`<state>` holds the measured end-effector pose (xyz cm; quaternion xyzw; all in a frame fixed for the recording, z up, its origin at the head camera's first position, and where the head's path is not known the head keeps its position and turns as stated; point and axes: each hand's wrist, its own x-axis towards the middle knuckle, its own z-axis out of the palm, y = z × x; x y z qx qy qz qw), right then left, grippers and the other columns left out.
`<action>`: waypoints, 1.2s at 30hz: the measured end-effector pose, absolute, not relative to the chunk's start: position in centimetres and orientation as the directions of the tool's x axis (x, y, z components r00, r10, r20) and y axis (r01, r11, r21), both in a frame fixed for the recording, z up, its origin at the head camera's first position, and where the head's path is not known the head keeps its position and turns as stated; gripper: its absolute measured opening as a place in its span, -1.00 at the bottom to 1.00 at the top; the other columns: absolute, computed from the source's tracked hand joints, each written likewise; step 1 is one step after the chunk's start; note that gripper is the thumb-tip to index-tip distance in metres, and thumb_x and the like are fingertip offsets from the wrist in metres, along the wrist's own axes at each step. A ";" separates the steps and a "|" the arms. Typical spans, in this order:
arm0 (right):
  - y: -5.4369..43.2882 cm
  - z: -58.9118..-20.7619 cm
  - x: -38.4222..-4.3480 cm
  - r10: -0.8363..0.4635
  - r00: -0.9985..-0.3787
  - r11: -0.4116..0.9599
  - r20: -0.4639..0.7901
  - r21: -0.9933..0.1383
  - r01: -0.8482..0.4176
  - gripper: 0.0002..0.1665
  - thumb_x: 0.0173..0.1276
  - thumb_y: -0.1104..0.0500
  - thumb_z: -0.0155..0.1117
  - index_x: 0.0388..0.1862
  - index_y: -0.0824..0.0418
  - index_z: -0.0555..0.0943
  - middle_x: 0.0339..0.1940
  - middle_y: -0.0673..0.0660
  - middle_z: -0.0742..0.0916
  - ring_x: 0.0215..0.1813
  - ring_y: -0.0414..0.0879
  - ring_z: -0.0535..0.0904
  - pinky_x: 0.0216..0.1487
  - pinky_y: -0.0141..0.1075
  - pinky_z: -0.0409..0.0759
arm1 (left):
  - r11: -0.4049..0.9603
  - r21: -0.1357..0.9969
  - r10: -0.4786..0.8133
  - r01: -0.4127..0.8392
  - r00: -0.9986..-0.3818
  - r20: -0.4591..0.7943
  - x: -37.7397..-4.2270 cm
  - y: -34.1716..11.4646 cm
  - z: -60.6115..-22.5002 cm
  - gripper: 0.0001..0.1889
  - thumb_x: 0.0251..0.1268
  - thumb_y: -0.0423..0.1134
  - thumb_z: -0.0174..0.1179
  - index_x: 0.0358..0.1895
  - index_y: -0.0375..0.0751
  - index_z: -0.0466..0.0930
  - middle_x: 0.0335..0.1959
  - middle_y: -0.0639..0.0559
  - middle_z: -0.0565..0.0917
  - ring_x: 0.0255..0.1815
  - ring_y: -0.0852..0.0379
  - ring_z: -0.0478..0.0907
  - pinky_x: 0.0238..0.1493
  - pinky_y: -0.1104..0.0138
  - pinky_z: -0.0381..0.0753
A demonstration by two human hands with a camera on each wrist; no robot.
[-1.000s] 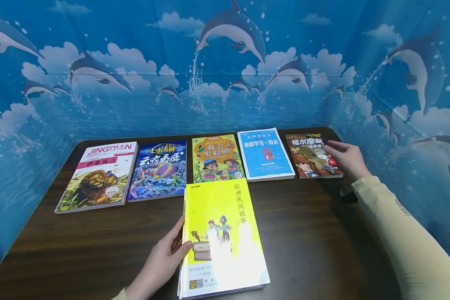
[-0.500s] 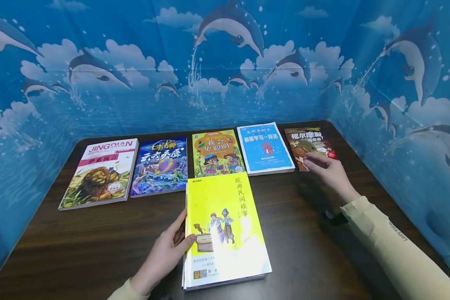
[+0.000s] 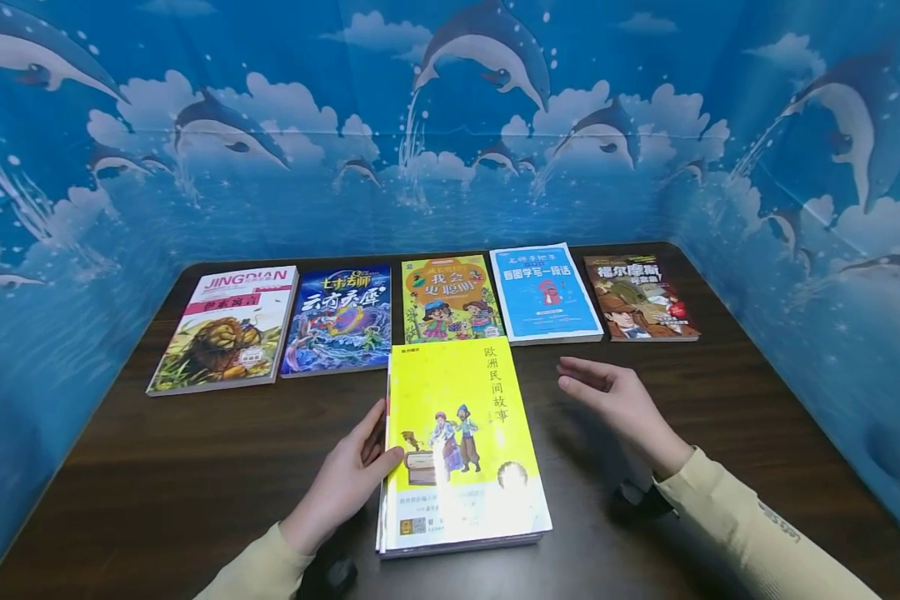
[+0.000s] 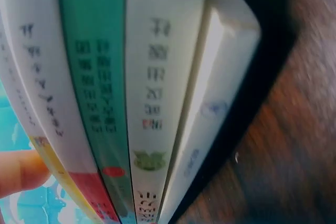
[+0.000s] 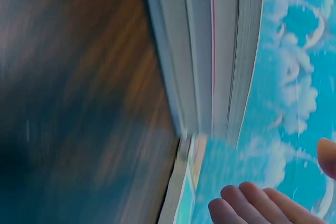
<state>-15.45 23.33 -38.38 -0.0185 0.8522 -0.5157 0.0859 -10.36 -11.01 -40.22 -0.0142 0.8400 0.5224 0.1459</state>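
Observation:
A stack of several books lies on the near middle of the table, a glossy yellow book with two cartoon figures on top. My left hand holds the stack's left edge, thumb on the yellow cover and fingers at the spine side. White and green spines fill the left wrist view, with the thumb near the yellow one. My right hand hovers right of the stack, fingers loosely bent and holding nothing. In the right wrist view its fingertips are apart from the page edges.
Along the back lie a lion-cover book, a dark blue book, an orange-and-yellow book, a light blue book and a brown detective book. A dolphin-print curtain surrounds the dark wooden table.
My right hand has left the brown detective book at the back right and come nearer, toward the stack. My left hand stays at the stack's left edge. The head view has shifted slightly.

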 end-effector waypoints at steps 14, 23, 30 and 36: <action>19.5 -39.3 -12.2 -0.127 -0.979 0.458 -0.160 -0.885 0.085 -0.21 0.28 -0.02 0.31 0.39 0.29 0.32 0.31 0.26 0.51 0.28 0.12 0.47 0.17 -0.09 0.50 | 0.430 0.881 0.140 -0.196 -0.950 -0.279 -11.0 -10.2 -39.9 -0.14 0.27 0.02 0.20 0.50 -0.23 -0.03 0.48 -0.21 0.13 0.45 -0.15 0.14 0.29 0.07 0.31; 18.1 -40.4 -11.3 -0.114 -0.969 0.475 -0.220 -0.869 0.141 -0.13 0.21 0.01 0.39 0.41 0.30 0.28 0.25 0.26 0.56 0.19 0.10 0.55 0.16 -0.10 0.53 | 0.391 0.895 0.086 -0.215 -0.960 -0.268 -10.6 -9.4 -40.7 -0.09 0.22 0.06 0.24 0.49 -0.29 -0.02 0.46 -0.22 0.17 0.43 -0.11 0.19 0.25 0.13 0.34; 17.2 -40.8 -10.9 -0.106 -0.968 0.475 -0.228 -0.867 0.152 -0.09 0.16 0.05 0.44 0.42 0.27 0.27 0.10 0.22 0.67 -0.16 -0.09 0.66 -0.19 -0.33 0.64 | 0.393 0.896 0.032 -0.207 -0.971 -0.238 -10.1 -9.2 -41.0 -0.04 0.14 0.12 0.29 0.49 -0.25 0.01 0.45 -0.19 0.23 0.40 -0.11 0.26 0.22 0.16 0.40; 16.6 -40.8 -10.4 -0.111 -0.966 0.469 -0.231 -0.870 0.154 -0.10 0.16 0.07 0.44 0.42 0.28 0.27 0.09 0.22 0.67 -0.21 -0.10 0.66 -0.25 -0.36 0.60 | 0.400 0.895 0.000 -0.199 -0.976 -0.217 -9.7 -9.5 -41.0 -0.08 0.13 -0.01 0.34 0.48 -0.23 0.04 0.41 -0.18 0.29 0.31 -0.11 0.40 0.13 0.18 0.51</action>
